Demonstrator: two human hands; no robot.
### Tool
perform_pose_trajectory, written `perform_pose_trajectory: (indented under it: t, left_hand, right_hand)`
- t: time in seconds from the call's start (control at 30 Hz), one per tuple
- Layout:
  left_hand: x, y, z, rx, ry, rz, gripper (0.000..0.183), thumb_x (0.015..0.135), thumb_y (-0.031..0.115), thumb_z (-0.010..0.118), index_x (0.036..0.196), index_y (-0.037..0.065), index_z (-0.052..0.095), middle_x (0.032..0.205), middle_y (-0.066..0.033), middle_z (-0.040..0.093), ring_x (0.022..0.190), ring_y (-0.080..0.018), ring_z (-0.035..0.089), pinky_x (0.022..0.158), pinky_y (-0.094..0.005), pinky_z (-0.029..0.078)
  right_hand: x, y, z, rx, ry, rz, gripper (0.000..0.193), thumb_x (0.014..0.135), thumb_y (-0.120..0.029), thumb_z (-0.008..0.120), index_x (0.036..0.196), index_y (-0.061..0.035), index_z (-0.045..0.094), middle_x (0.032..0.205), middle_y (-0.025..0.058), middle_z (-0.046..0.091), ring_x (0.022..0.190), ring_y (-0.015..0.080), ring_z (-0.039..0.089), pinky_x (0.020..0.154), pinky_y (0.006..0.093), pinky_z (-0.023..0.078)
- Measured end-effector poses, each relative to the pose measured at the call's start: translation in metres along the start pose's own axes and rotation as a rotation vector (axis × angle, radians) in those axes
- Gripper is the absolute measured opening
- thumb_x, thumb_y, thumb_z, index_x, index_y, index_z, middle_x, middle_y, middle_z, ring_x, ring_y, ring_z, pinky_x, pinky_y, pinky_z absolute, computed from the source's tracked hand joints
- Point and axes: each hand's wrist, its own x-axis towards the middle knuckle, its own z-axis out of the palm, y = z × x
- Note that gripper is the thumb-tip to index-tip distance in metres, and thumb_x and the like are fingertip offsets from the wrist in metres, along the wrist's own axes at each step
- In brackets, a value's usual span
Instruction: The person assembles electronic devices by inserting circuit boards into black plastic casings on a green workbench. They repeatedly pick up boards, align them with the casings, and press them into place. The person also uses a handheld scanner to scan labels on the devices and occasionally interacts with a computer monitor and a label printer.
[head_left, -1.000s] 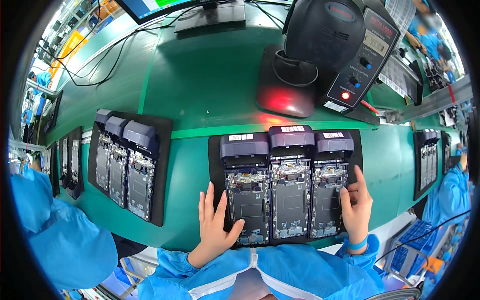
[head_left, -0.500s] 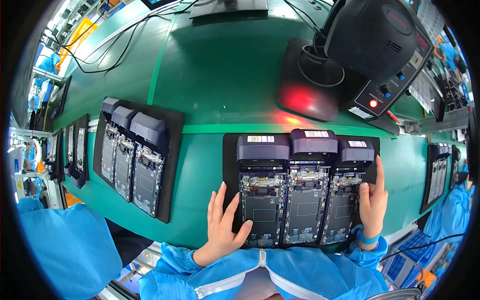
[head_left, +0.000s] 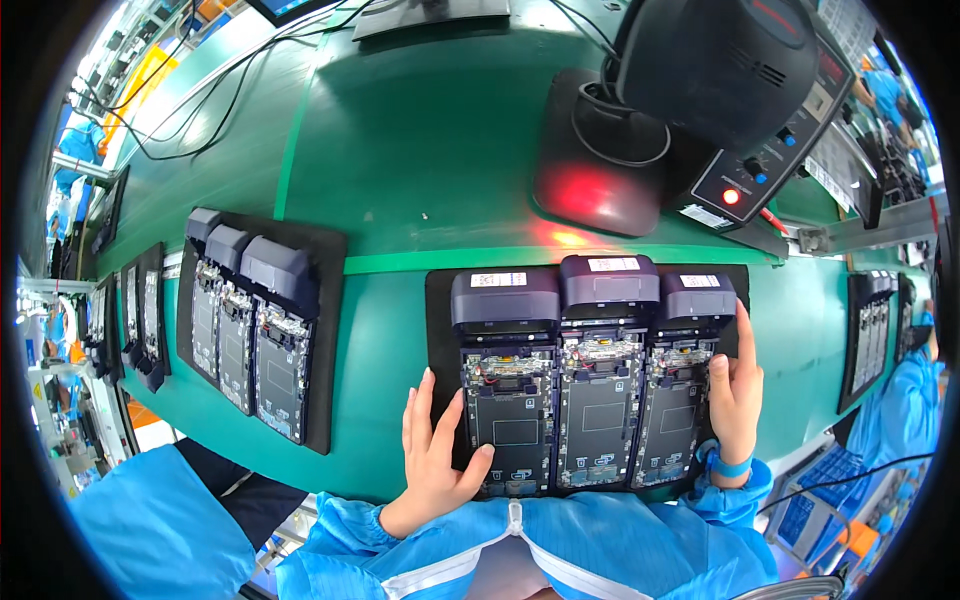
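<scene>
Sleeves: light blue, smooth coat cloth with a white zip line, filling the lower edge; the cuffs hide both wrists, apart from a blue band at the right one.
Left hand [head_left: 437, 462]: flat and spread, fingers open, gripping nothing; it rests on the near left corner of the black tray [head_left: 441, 300], thumb lying against the lower edge of the left device [head_left: 506, 385].
Right hand [head_left: 735, 385]: fingers loosely open, forefinger stretched up along the outer edge of the right device [head_left: 683, 385]; it presses against the side, clasping nothing.
Three devices: dark, blocky handheld units with the backs off, lying side by side and touching on the tray, straight ahead on the tabletop [head_left: 420, 150]; each has a smooth rounded cap with a small white label at the far end and a bare circuit area below.
Middle device [head_left: 600, 380]: sits between the two hands, its cap a little farther out than its neighbours.
Second tray [head_left: 325, 340]: black mat to the left, well apart, carrying three more open units, seen at a slant.
Tabletop: matte green, with a lighter green strip running across beyond the trays.
Far side: a black box with knobs and a red lamp [head_left: 731, 196], its round base glowing red; loose black cables behind.
Edges: further trays at far left and far right are bent by the lens and cut off; fine parts inside the units are too small to tell.
</scene>
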Motion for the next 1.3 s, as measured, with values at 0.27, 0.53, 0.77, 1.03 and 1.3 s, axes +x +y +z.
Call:
perform_pose_trajectory:
  t: [0.27,0.53,0.77,1.03,1.3]
  left_hand:
    - [-0.002,0.001,0.001,0.006,0.012,0.005,0.055,0.067,0.017,0.059,0.115,-0.005,0.045,0.132,-0.0291,0.025,0.120,-0.0438,0.028,0.098,-0.0491,0.021]
    - [0.002,0.002,0.002,0.000,0.032,0.022,0.055,0.067,0.017,0.057,0.115,-0.006,0.045,0.132,-0.0304,0.023,0.121,-0.0445,0.026,0.100,-0.0512,0.018]
    - [0.004,0.001,0.004,-0.004,0.015,0.017,0.057,0.063,0.017,0.059,0.114,-0.005,0.045,0.132,-0.0320,0.022,0.121,-0.0464,0.025,0.099,-0.0535,0.017]
    - [0.005,0.000,0.001,-0.002,0.035,0.037,0.058,0.064,0.017,0.062,0.114,-0.005,0.045,0.131,-0.0328,0.022,0.120,-0.0465,0.026,0.098,-0.0538,0.019]
    - [-0.016,-0.002,-0.003,-0.276,0.106,-0.018,0.058,0.072,0.016,0.060,0.124,0.000,0.039,0.135,-0.0263,0.018,0.122,-0.0398,0.027,0.097,-0.0423,0.027]
  right_hand:
    - [0.002,0.000,0.002,-0.005,-0.012,0.035,0.058,0.081,-0.014,0.053,0.132,-0.0093,0.027,0.049,0.0095,0.052,0.042,0.0209,0.052,0.044,0.0292,0.039]
    - [0.002,0.002,0.004,-0.070,0.013,0.058,0.059,0.079,-0.018,0.056,0.131,-0.0078,0.029,0.044,0.0068,0.046,0.037,0.0205,0.047,0.040,0.0316,0.035]
    - [0.004,0.002,0.004,-0.118,0.022,0.051,0.060,0.078,-0.018,0.057,0.130,-0.0074,0.031,0.042,0.0068,0.045,0.036,0.0207,0.046,0.040,0.0317,0.035]
    - [0.007,0.007,0.007,-0.040,0.072,0.054,0.053,0.080,-0.015,0.056,0.128,-0.0103,0.036,0.047,0.0095,0.050,0.039,0.0236,0.049,0.042,0.0331,0.037]
    - [0.002,0.009,0.010,-0.092,0.177,0.022,0.045,0.080,-0.013,0.054,0.123,-0.0133,0.042,0.052,0.0151,0.051,0.047,0.0306,0.053,0.047,0.0388,0.039]
